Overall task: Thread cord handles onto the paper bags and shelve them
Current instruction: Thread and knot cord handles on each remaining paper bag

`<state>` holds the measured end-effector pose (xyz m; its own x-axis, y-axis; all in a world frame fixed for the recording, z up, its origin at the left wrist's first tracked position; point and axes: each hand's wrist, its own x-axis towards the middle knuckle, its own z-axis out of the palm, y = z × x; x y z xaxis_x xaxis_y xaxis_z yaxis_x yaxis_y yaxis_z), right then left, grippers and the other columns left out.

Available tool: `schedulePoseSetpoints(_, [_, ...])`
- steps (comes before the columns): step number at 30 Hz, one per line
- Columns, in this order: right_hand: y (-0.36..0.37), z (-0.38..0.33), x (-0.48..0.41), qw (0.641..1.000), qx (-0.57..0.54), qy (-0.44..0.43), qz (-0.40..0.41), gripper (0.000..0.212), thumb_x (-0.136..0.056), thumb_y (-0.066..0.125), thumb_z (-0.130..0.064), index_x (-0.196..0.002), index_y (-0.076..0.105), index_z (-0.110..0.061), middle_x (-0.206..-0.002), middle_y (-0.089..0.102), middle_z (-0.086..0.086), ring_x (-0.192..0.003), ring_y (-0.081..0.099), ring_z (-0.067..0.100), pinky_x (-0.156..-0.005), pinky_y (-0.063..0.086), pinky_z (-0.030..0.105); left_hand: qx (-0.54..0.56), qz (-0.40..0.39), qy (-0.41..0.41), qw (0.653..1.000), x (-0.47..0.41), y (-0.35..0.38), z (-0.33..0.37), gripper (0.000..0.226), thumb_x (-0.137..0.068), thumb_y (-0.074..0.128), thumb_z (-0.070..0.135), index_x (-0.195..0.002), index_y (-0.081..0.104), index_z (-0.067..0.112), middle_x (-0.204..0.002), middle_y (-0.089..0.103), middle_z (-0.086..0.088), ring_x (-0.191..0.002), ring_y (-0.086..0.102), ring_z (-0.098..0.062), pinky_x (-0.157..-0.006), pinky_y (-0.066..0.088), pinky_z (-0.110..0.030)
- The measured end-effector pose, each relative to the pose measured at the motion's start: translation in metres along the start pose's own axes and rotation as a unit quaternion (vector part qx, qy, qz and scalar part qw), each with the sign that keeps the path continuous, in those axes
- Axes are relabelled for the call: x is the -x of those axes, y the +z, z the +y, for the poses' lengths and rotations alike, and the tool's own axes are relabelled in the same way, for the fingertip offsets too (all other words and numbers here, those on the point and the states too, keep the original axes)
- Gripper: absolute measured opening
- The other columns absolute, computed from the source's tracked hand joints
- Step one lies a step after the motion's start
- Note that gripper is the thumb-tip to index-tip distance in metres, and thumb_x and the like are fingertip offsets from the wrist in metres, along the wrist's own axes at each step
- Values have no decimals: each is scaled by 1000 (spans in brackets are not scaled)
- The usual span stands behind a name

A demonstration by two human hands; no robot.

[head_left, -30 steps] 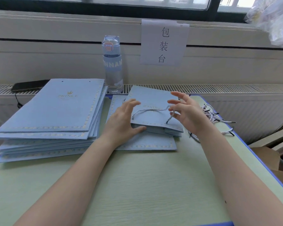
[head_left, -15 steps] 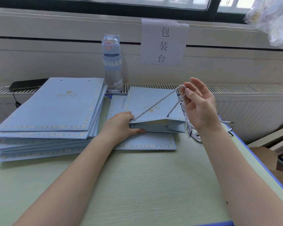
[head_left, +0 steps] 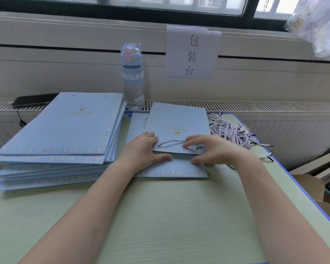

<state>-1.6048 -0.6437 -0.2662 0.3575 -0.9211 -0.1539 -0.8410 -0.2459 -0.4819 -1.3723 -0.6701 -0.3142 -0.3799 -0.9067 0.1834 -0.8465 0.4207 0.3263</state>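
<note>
Head camera, looking down over two bare forearms: a person works at a pale green worktop point(head_left: 160, 216) with a blue edge, set against a radiator grille point(head_left: 265, 106) below a window. Both hands are on a light-blue paper bag point(head_left: 179, 124) lying flat just past the middle of the worktop, its gold "PRINCE" crown mark upside down to the viewer.

The left hand point(head_left: 143, 147) rests on the bag's near left corner. Its fingers lie fairly straight on the paper and its thumb stretches along the near edge, pressing and closed round nothing. The right hand point(head_left: 215, 149) sits at the near right corner with fingers curved. Its fingertips point(head_left: 187, 144) touch the right end of a twisted white-and-dark cord handle point(head_left: 170, 142) that arcs across the bag's near end between the two hands. Whether that hand pinches the cord or only touches it cannot be told.

The bag lies on a second bag point(head_left: 171, 169) of the same kind, whose gold-trimmed border shows nearer the person. Just to the right is a tangle of loose cords point(head_left: 232, 130) with black tips, reaching the worktop's right edge. On the left, apart from the hands, sits a stack of flat bags point(head_left: 61, 128) in the same blue.

Behind — a clear water bottle point(head_left: 132, 79) upright at the back edge, a dark phone point(head_left: 34, 100) lying flat at far left, and a paper sign point(head_left: 191, 52) with three handwritten characters on the wall.
</note>
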Motion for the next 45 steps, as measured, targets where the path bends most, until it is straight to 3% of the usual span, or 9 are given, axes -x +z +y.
schedulePoseSetpoints(5, [-12, 11, 7, 998, -43, 14, 39, 40, -80, 72, -20, -114, 60, -39, -142, 39, -18, -129, 35, 0, -99, 25, 19, 0, -2, -3, 1000, 0, 0, -1, 58, -71, 53, 75, -78, 47, 18, -87, 47, 5, -85, 44, -15, -78, 44, -38])
schedulePoseSetpoints(10, [-15, 15, 9, 996, -36, 29, 80, 28, -74, 78, -28, -94, 64, -41, -123, 58, -8, -112, 51, 4, -88, 35, 23, 3, -4, -10, 1000, 1, -1, 1, 60, -73, 55, 72, -85, 52, 14, -91, 49, 4, -86, 46, -17, -76, 43, -37])
schedulePoseSetpoints(16, [-18, 14, 11, 993, -10, 26, 113, 21, -77, 76, -28, -97, 73, -30, -108, 68, -10, -104, 58, 2, -87, 41, 20, 7, -4, -17, 1000, 0, 0, 0, 65, -72, 54, 74, -94, 58, 13, -99, 52, 4, -91, 48, -17, -78, 45, -38])
schedulePoseSetpoints(21, [-14, 17, 5, 994, 5, 27, 108, 10, -81, 71, -25, -89, 75, -30, -103, 70, -13, -97, 60, 0, -89, 44, 19, 4, 2, -16, 1000, 2, 0, 3, 53, -76, 56, 69, -72, 43, 18, -84, 45, 3, -78, 43, -15, -67, 39, -34])
schedulePoseSetpoints(26, [-12, 20, 3, 995, -12, 13, 96, 9, -83, 69, -22, -85, 74, -29, -98, 67, -11, -88, 63, 5, -86, 52, 30, -9, 17, -24, 1000, 4, 0, 5, 47, -85, 55, 60, -85, 55, 12, -103, 55, 1, -95, 48, -18, -78, 44, -38])
schedulePoseSetpoints(29, [-12, 19, 5, 989, -40, -6, 145, 8, -83, 69, -18, -86, 73, -24, -88, 68, -9, -80, 59, -3, -77, 48, 14, 47, 69, -10, 996, 3, 4, 2, 42, -86, 61, 49, -98, 63, 9, -108, 61, -2, -105, 53, -20, -86, 45, -42])
schedulePoseSetpoints(34, [-20, 14, 9, 955, -98, -79, 267, 9, -87, 65, -8, -90, 74, -11, -82, 67, -11, -77, 57, -12, -71, 38, 1, 149, 208, -5, 967, 6, -3, 10, 61, -76, 75, 40, -126, 58, 10, -126, 61, -5, -118, 55, -21, -98, 39, -27])
schedulePoseSetpoints(40, [-19, 17, 3, 966, -11, -71, 250, 22, -96, 50, -8, -105, 70, -4, -99, 58, -1, -92, 49, 9, -77, 29, -2, 140, 270, 61, 951, 7, -7, 15, 63, -72, 74, 46, -119, 58, 7, -121, 60, -10, -114, 55, -24, -98, 46, -40])
schedulePoseSetpoints(45, [-14, 7, 0, 961, -37, -78, 264, 19, -94, 53, -6, -100, 70, 0, -93, 61, 0, -87, 53, 13, -75, 32, 0, -5, 430, 182, 884, 7, -12, 41, 20, -83, 72, 32, -89, 72, 13, -94, 67, -3, -90, 56, -23, -86, 41, -34])
